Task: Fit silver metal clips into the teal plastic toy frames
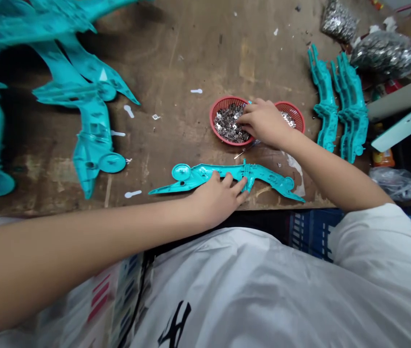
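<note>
A long teal plastic part (201, 175) lies along the table's near edge. My left hand (221, 195) rests on its middle, fingers spread over the part and apart from each other. Farther off, my right hand (261, 121) reaches into a red basket (214, 126) of small silvery metal pieces (229, 123). Its fingertips are bent down among the pieces, and whatever they hold is too small to make out. A second red basket (301, 116) with shiny pieces stands partly hidden behind my right hand and wrist.
Teal parts (94, 121) are piled at the left, and more (324, 96) stand in a row at the right. Bags of metal pieces (386, 53), a pale green phone (403, 128) and a crumpled clear bag (393, 182) lie far right. Small white pieces (129, 111) dot the wooden table (176, 53).
</note>
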### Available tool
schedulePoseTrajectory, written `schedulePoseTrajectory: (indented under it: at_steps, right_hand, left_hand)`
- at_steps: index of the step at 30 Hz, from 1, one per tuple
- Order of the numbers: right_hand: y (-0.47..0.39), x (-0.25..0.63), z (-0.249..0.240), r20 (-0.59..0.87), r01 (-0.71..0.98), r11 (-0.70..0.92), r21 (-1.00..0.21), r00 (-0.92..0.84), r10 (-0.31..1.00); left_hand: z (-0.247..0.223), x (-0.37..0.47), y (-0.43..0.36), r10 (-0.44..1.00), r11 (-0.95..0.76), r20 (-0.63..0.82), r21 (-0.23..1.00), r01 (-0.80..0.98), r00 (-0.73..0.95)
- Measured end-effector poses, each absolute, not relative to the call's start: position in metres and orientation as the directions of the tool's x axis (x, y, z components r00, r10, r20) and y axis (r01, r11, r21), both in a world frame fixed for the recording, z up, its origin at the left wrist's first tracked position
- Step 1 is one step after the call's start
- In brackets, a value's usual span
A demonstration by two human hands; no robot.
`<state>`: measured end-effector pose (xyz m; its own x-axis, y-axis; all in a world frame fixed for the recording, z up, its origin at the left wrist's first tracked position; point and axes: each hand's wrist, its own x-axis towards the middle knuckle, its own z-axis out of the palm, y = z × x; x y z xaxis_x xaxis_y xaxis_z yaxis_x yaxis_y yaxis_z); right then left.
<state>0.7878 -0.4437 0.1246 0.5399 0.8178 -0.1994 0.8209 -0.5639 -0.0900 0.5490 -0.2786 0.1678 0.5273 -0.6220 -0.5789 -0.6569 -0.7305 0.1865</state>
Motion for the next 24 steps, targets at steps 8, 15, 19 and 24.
schedulePoseTrajectory:
  at_steps: [8,15,19,24]
  right_hand:
    - [-0.444,0.789,0.127,-0.225,0.855,-0.517,-0.054,0.494,0.840]
    - [-0.439,0.786,0.126,-0.246,0.877,-0.472,-0.084,0.441,0.863]
    - [-0.437,0.786,0.123,-0.224,0.878,-0.477,-0.046,0.456,0.861]
    - [-0.437,0.785,0.122,-0.201,0.845,-0.535,0.020,0.528,0.825]
  left_hand:
    - [0.160,0.557,-0.270,-0.673,-0.707,-0.495,0.211,-0.675,0.550]
    - [0.153,0.560,-0.270,-0.685,-0.696,-0.481,0.211,-0.687,0.547]
    - [0.149,0.560,-0.269,-0.688,-0.696,-0.470,0.212,-0.686,0.553]
    - [0.150,0.562,-0.268,-0.692,-0.694,-0.472,0.229,-0.682,0.546]
